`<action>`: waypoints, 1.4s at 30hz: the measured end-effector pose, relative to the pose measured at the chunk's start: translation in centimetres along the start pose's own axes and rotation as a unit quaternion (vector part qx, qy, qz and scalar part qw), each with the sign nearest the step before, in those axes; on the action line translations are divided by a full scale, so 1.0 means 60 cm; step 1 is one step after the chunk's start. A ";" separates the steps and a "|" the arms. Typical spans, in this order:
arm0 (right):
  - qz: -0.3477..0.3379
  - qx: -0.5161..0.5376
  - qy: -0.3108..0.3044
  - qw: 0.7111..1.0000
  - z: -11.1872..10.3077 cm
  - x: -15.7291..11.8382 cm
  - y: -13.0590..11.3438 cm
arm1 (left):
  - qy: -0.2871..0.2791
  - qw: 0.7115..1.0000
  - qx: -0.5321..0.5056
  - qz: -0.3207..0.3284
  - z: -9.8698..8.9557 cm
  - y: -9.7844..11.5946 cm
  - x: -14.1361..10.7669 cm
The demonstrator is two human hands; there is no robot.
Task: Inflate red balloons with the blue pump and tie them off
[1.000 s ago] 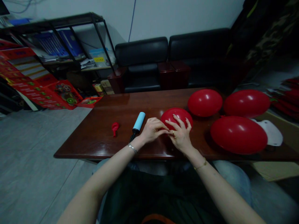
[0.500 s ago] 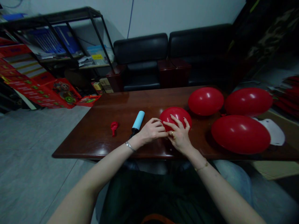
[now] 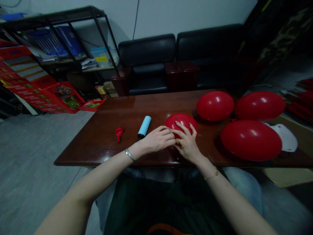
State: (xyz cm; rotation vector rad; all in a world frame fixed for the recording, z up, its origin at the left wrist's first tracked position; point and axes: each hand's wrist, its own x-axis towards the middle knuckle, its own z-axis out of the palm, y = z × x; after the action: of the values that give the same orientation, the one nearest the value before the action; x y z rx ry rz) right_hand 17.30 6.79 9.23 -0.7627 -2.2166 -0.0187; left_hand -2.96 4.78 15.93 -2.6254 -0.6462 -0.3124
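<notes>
A red balloon (image 3: 182, 119), smaller than the others, is at the table's middle, partly covered by my hands. My left hand (image 3: 158, 139) is closed at its near left side, fingers pinched together; the balloon's neck is hidden there. My right hand (image 3: 187, 143), with a ring, has its thumb side against my left fingertips and other fingers bent over the balloon. To the left lie a light-blue pump (image 3: 144, 126) with a black end, and a limp red balloon (image 3: 119, 133).
Several inflated red balloons, one of them near the right edge (image 3: 251, 140), rest on the brown table (image 3: 97, 143). A white item (image 3: 286, 137) lies beside them. Black armchairs (image 3: 148, 52) and a shelf rack (image 3: 94, 16) stand behind; red boxes (image 3: 26, 75) are at left.
My left wrist has shifted slightly left and down, over the pump's black end. The held balloon has moved a little left, and my right fingers with it.
</notes>
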 end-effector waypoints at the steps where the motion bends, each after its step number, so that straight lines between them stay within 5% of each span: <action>1: -0.001 0.001 -0.003 1.000 -0.001 0.000 -0.001 | 0.001 1.000 0.001 -0.002 0.002 0.000 -0.002; 12: -0.011 0.010 -0.028 1.000 -0.003 0.003 -0.007 | -0.023 0.997 -0.065 -0.047 0.008 -0.005 -0.011; 23: 0.000 0.018 -0.016 1.000 -0.004 0.005 -0.003 | 0.110 0.981 -0.083 -0.136 0.053 0.022 -0.048; 34: -0.007 0.011 -0.025 1.000 -0.002 0.003 -0.002 | 0.032 0.996 -0.040 -0.071 0.027 0.014 -0.037; 42: -0.015 0.010 -0.019 1.000 0.000 0.002 -0.002 | 0.058 0.997 -0.022 -0.054 0.029 0.014 -0.039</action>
State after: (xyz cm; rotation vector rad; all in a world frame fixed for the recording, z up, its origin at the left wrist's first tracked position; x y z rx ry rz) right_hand 17.18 6.72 9.35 -0.7230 -2.2604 0.0032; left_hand -4.36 3.98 13.40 -2.5945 -0.7517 -0.5139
